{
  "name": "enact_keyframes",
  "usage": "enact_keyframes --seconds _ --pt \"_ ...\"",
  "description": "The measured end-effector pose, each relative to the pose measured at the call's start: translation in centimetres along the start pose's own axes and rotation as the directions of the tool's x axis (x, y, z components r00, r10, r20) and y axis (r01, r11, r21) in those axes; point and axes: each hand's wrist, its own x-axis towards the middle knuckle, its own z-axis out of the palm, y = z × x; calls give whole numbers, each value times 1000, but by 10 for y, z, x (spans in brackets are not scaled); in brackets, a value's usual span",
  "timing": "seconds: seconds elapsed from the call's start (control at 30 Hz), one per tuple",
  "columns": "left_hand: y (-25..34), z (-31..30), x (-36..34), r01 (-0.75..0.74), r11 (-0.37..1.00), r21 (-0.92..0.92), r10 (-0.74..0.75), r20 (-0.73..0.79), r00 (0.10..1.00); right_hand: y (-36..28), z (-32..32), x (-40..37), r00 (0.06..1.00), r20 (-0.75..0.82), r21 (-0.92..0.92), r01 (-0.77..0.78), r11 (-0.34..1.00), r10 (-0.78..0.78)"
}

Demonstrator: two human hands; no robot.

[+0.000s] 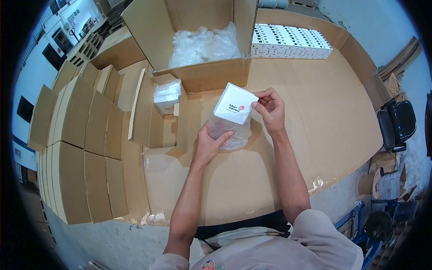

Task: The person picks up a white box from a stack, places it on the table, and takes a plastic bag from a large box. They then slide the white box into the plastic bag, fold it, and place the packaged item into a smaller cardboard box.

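Observation:
A small white box (234, 101) with "Telkom Indonesia" printed on it is tilted above the cardboard-covered table. Its lower end sits in a clear plastic bag (238, 137), while the upper end sticks out. My left hand (209, 145) grips the bag from the lower left, thumb laid across it. At the box's right corner, my right hand (271, 110) pinches the edge between thumb and fingertips. Left of my hands stands an open small carton (181, 128) with plastic-wrapped white boxes (167, 96) in its far part.
A large open carton (211, 77) behind my hands contains loose clear plastic bags (204, 45). Closed brown cartons (74, 117) are stacked at the left. Rows of white boxes (292, 52) line the back right. A raised cardboard rim (355, 51) borders the table; a black chair (398, 123) stands beyond.

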Motion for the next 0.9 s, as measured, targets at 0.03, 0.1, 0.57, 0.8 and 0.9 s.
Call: enact_keyframes --seconds 0.03,0.1,0.57,0.8,0.9 --pt "0 0 0 -9 1000 9 9 1 1000 0 -1 0 1000 3 -5 -1 1000 1" --pt "3 0 0 0 1000 4 0 4 1000 0 0 0 1000 28 -22 3 1000 -3" --pt "3 0 0 -37 990 -140 33 -36 999 3 2 -3 982 136 -235 -99 967 134" --pt "4 1 2 9 977 -212 -50 -188 981 -20 18 -9 925 184 -319 -263 911 332" --pt "-1 1 4 -11 979 -206 -28 -187 982 -13 21 -10 922 182 -270 -287 919 341"
